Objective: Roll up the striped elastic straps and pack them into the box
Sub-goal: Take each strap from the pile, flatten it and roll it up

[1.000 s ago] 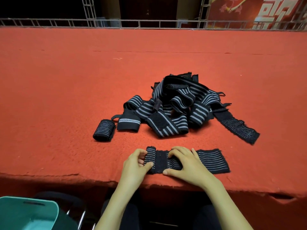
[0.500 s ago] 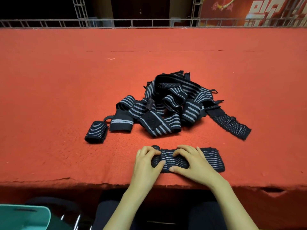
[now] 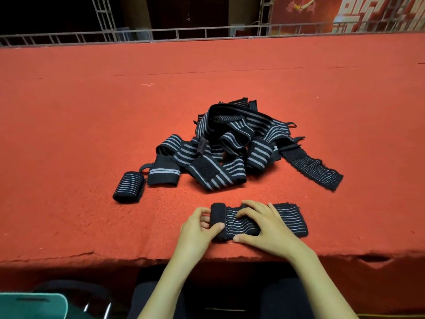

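Head view: early going. One roll [image 3: 128, 186] lies finished on the desk [image 3: 92, 111], not yet in the teal box [image 3: 32, 305] below. Left grip [image 3: 197, 226] pinches the rolled end of a strap [image 3: 289, 217] near the desk's edge; right grip [image 3: 264, 226] clasps its flat part. A tangled pile [image 3: 230, 148] is left to do.

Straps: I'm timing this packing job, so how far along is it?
Early. Done: one rolled strap lies on the red cloth. In hand: a half-rolled strap, the left hand pinching its rolled end, the right hand holding its flat part. Left: the tangled pile needs rolling, and everything has to go into the teal box, whose inside does not show.
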`<action>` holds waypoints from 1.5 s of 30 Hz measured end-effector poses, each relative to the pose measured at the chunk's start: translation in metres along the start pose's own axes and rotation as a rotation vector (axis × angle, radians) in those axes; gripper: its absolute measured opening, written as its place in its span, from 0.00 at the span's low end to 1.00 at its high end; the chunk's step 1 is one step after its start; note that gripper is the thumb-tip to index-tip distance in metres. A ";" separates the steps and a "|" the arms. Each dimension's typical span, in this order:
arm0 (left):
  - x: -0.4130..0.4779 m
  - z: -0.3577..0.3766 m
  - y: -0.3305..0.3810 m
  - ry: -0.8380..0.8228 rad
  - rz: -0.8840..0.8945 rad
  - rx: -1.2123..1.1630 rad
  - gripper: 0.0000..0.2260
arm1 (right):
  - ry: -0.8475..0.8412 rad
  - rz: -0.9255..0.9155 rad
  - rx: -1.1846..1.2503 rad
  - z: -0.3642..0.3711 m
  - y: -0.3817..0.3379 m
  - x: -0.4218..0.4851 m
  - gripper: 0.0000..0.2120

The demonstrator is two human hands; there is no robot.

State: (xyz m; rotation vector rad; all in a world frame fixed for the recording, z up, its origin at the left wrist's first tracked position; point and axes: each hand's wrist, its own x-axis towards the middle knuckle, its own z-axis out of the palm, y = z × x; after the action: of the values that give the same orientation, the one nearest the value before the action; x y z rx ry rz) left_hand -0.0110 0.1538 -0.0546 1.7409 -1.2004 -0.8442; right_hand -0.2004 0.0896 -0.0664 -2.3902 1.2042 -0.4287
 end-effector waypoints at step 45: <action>-0.004 -0.038 -0.020 -0.008 0.236 -0.093 0.18 | -0.034 -0.021 -0.013 0.024 -0.023 0.016 0.30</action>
State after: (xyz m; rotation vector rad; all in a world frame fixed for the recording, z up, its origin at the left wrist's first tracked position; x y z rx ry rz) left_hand 0.0283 0.1716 -0.0568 1.4886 -1.3206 -0.7536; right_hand -0.1650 0.0943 -0.0745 -2.4129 1.1712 -0.3863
